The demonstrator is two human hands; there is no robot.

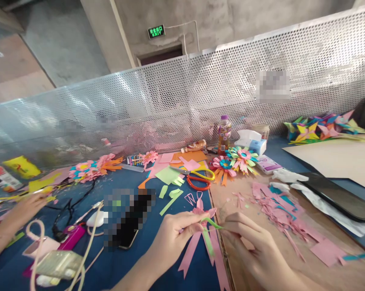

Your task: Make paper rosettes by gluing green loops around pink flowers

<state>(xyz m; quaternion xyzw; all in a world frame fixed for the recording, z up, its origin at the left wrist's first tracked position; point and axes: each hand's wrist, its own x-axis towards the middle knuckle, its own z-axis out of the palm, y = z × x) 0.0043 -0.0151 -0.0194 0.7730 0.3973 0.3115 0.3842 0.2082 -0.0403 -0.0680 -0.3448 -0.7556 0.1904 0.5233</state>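
My left hand (pixel 175 230) pinches a pink paper flower (pixel 211 211) with long notched pink tails (pixel 190 252) hanging beneath it. A light green paper tail (pixel 208 242) hangs among them. Between the fingertips of my right hand (pixel 253 238) is the end of a narrow green paper strip (pixel 212 222), which stretches across to the flower; its other end is hidden by my left fingers. Just beyond the hands lie pink triangular paper clips (pixel 189 198), scissors (pixel 200 180) with red and yellow handles, and cut green paper pieces (pixel 174 193).
Finished paper flowers (pixel 242 157) and a drink bottle (pixel 224 135) stand near the perforated metal screen (pixel 170 97). Pink scraps (pixel 279 206) cover the brown board at right. A phone (pixel 130 222) and charger cables (pixel 88 250) lie left. Another person's hand (pixel 30 208) works at far left.
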